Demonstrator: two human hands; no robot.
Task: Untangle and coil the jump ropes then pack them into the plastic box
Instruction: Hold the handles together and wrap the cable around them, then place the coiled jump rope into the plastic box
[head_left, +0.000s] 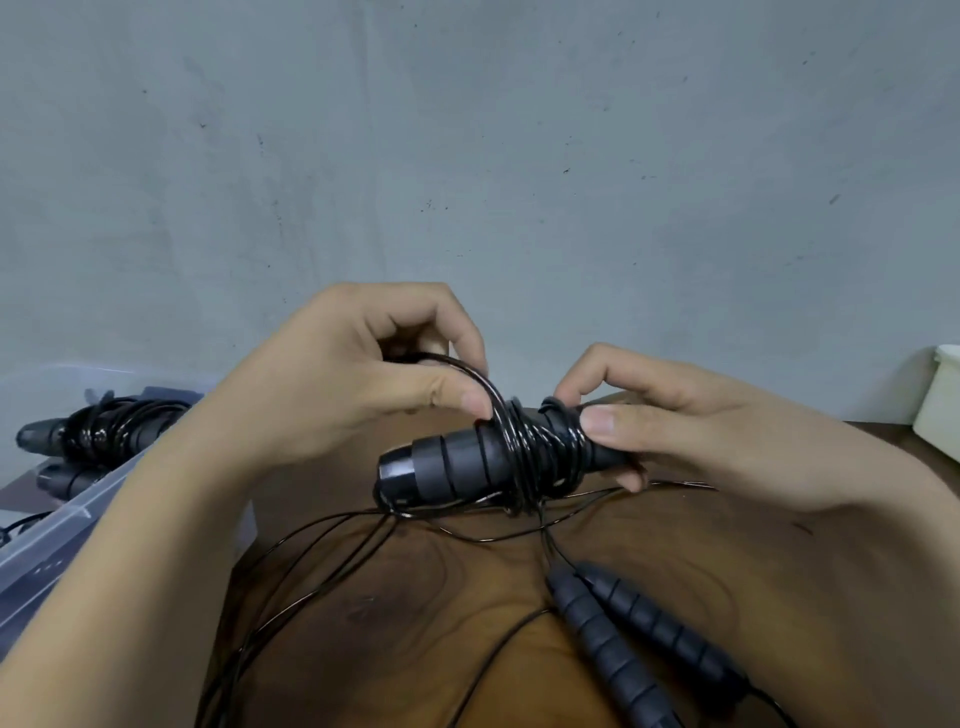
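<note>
Wrapped handles (457, 460) of a black jump rope held just above the middle of the surface (415, 597), long axis running left-right, a bit tilted, capped butt end pointing left and slightly down, other end hidden in the right hand (691, 436). Right hand grasps that right end, thumb on top, fingers curled under. Glossy black cord (524, 441) wound in many turns around the middle of the handles. Left hand (348, 395) pinches a loop of the cord between thumb and index finger, right at the top of the wraps, other fingers curled above it. Rest of the cord hangs off the bundle and trails in slack loops across the surface toward the near-left edge. Loose handles (639, 639), a second grey ribbed pair, lie side by side and touching on the surface, near-right of the held bundle, long axis diagonal, cord ends pointing far-left, butt ends toward the near edge. Plastic box (57, 525), clear, sits by the surface's left edge; cannot tell if it rests on the surface. Coiled ropes (104, 431) inside it, black, handles lying roughly left-right. White container (940, 410) at the far-right corner, cut off by the frame. Grey wall (467, 156) behind the far edge.
</note>
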